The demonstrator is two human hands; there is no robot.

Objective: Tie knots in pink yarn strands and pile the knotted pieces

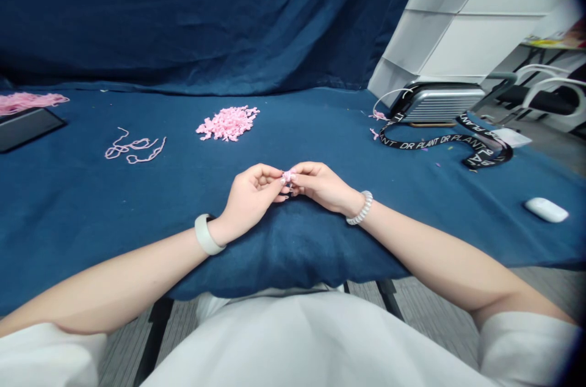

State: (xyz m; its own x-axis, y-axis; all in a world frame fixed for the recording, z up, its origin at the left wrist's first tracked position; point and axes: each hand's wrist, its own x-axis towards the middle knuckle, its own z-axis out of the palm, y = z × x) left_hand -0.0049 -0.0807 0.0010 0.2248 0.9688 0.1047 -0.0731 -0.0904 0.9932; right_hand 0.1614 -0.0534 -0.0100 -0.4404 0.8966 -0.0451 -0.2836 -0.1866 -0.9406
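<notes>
My left hand (251,195) and my right hand (320,184) meet over the front middle of the blue cloth. Both are closed in a pinch on one small pink yarn piece (287,177) held between their fingertips. A pale bangle circles my left wrist and a beaded bracelet my right. A pile of finished pink yarn bits (227,122) lies further back at the centre. Loose pink yarn strands (133,148) lie to the left of it.
A dark tray (25,124) with more pink yarn sits at the far left. A black printed lanyard (446,143) and a silver case (439,103) lie at the back right. A white oval case (546,209) rests near the right edge. White shelving stands behind.
</notes>
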